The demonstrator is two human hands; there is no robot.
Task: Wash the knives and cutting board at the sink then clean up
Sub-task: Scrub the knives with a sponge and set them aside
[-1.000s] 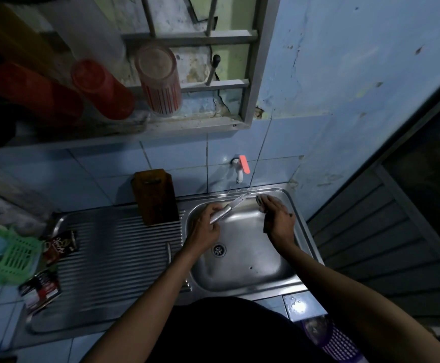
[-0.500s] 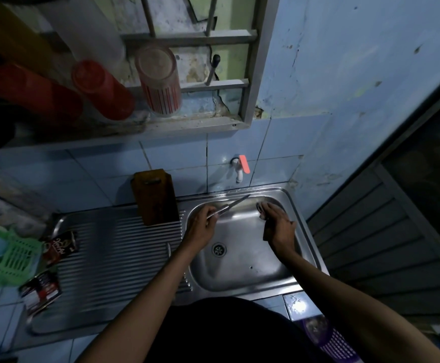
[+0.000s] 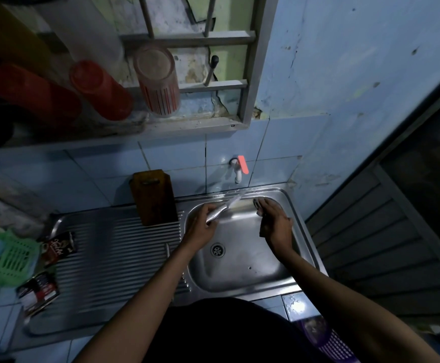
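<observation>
My left hand (image 3: 200, 226) grips a silvery knife (image 3: 220, 209) by its handle over the steel sink basin (image 3: 242, 273), the blade pointing up and right under the white tap (image 3: 237, 171) with its red lever. The blade looks blurred. My right hand (image 3: 275, 221) is at the basin's back right and holds a dark sponge-like thing (image 3: 260, 205); what it is I cannot tell. A brown wooden cutting board (image 3: 153, 196) stands upright against the tiled wall on the drainboard, left of the basin.
The ribbed steel drainboard (image 3: 114, 252) carries two dark sachets (image 3: 56, 247) at its left end, beside a green plastic basket (image 3: 9, 258). Red cups (image 3: 101, 90) and a striped glass (image 3: 158, 79) sit on the ledge above. A purple basket (image 3: 326, 336) is at lower right.
The knife in my left hand has turned and shifted slightly under the tap. My right hand stayed at the basin's back right, moving only a little.
</observation>
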